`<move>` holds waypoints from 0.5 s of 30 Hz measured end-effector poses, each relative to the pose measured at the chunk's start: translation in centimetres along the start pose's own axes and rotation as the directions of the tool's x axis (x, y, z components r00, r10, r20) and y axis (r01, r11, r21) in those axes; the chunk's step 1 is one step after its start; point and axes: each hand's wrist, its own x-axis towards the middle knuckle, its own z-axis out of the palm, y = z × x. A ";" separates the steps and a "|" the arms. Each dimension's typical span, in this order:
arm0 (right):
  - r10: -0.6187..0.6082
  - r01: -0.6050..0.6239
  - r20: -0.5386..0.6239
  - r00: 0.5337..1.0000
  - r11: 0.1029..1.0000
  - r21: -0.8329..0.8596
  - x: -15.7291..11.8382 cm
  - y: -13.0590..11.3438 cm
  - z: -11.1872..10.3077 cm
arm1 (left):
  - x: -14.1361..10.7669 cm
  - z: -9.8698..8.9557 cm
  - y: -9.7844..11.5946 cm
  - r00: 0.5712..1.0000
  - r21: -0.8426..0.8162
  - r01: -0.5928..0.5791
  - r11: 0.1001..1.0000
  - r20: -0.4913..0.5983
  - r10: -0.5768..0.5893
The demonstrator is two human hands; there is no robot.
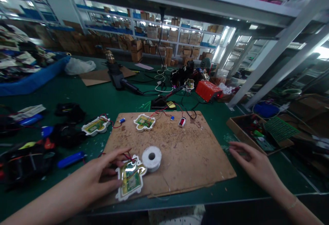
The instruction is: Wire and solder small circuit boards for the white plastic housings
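One hand touches the circuit board.

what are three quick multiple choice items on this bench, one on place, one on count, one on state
1. Where is the solder spool?
A. on the brown board
B. in the cardboard box
C. on the shelf

2. How many white-edged circuit boards are seen?
A. one
B. three
C. five

3. What is the left hand doing?
A. hanging in the air
B. touching the nearest circuit board
C. gripping the spool

Answers: 1 A, the spool stands on the board. 2 B, three lie in view. 3 B, its fingers rest on that board's edge.
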 end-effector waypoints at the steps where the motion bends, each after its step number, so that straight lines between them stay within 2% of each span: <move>1: -0.013 0.013 -0.005 1.000 1.000 0.001 0.1 -0.4 0.2 | 0.0 0.0 -0.1 1.000 -0.005 -0.001 1.000 0.027 0.001; 3: -0.034 0.034 -0.010 0.999 0.999 -0.002 0.2 -0.9 0.5 | 0.1 -0.1 -0.3 0.996 -0.017 -0.001 1.000 0.094 0.003; 7: -0.065 0.065 0.015 0.998 0.998 0.000 0.4 -1.5 0.8 | 0.2 -0.2 -0.2 0.997 -0.033 -0.003 0.999 0.073 0.005; 10: -0.102 0.101 0.110 0.989 0.995 0.016 0.3 -1.8 0.9 | 0.2 -0.3 -0.1 0.998 -0.021 -0.014 1.000 0.067 0.015; 13: -0.151 0.149 0.218 0.964 0.988 0.027 0.1 -2.0 1.0 | 0.2 -0.6 -0.2 0.994 -0.008 -0.001 1.000 0.106 0.001; 15: -0.155 0.152 0.244 0.957 0.988 0.030 0.0 -2.1 1.0 | 0.1 -0.8 -0.2 0.992 -0.004 -0.002 1.000 0.130 0.003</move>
